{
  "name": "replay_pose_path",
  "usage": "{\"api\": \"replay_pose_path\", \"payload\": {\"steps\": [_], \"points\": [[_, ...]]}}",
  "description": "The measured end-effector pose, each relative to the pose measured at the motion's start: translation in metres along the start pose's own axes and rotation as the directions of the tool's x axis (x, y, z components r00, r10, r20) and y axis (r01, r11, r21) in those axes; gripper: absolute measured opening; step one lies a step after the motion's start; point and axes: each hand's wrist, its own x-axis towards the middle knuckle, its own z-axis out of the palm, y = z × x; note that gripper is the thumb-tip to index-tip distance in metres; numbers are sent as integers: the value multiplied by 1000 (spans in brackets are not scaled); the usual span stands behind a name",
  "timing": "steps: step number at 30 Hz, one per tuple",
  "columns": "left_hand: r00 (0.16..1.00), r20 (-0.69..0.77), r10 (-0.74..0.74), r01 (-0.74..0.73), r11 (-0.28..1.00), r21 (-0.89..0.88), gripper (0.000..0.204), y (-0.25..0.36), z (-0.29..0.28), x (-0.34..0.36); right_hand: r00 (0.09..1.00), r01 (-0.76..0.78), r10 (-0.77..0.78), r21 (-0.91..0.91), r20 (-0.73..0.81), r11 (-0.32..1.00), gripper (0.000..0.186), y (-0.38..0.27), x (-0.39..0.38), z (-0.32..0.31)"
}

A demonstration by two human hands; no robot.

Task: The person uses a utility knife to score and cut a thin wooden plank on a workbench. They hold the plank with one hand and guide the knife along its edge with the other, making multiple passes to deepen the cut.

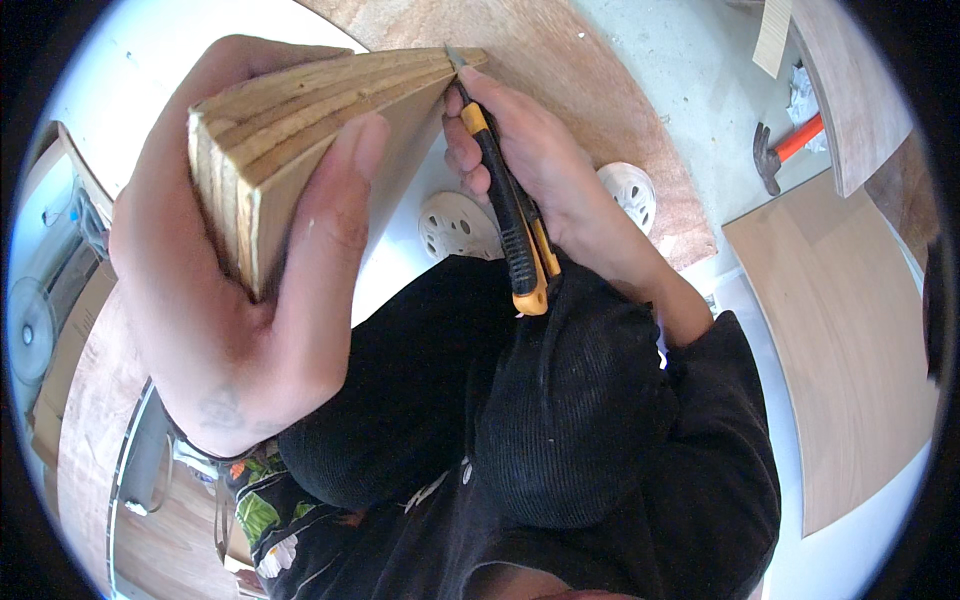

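Note:
A thick plywood piece (310,110), its layered edge facing up, is gripped by my left hand (240,250), the thumb along its near side and the fingers wrapped behind. My right hand (530,140) is closed around a black and yellow utility knife (510,200). The knife's blade (456,57) meets the layered edge near the far right end of the plywood. The knife handle slants down toward my lap. My left fingertips are mostly hidden behind the wood.
A hammer (785,152) with an orange-red handle lies at the upper right. Below it is a flat wooden panel (835,350). A curved plywood sheet (630,110) lies on the floor around my white clogs (458,225). A round fan (33,330) stands at the far left.

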Motion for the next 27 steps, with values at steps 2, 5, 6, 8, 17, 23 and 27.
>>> {"api": "replay_pose_path", "payload": {"steps": [2,5,6,8,17,23,27], "points": [[1000,3,-2,2,1000,-6,20,-1,-1,0,1000,-7,7,13,10,1000,29,1,-2,0],[1000,20,5,-4,1000,-15,19,-2,-3,1,999,-48,46,48,28,998,29,1,-6,-1],[999,32,-3,4,1000,-26,19,-2,-3,1,998,-52,50,55,30,997,29,1,-7,-1],[999,43,6,-5,1000,-28,19,-2,-3,1,998,-53,51,62,28,997,30,1,-7,-1],[998,56,36,-36,999,8,19,-2,-4,2,996,-66,56,130,74,989,29,1,3,-2],[999,36,-19,19,1000,1,20,1,-3,1,995,-75,67,123,70,990,29,1,-4,-2],[999,39,-16,17,999,-32,19,0,-3,1,993,-101,90,148,80,984,28,1,-8,-3]]}}
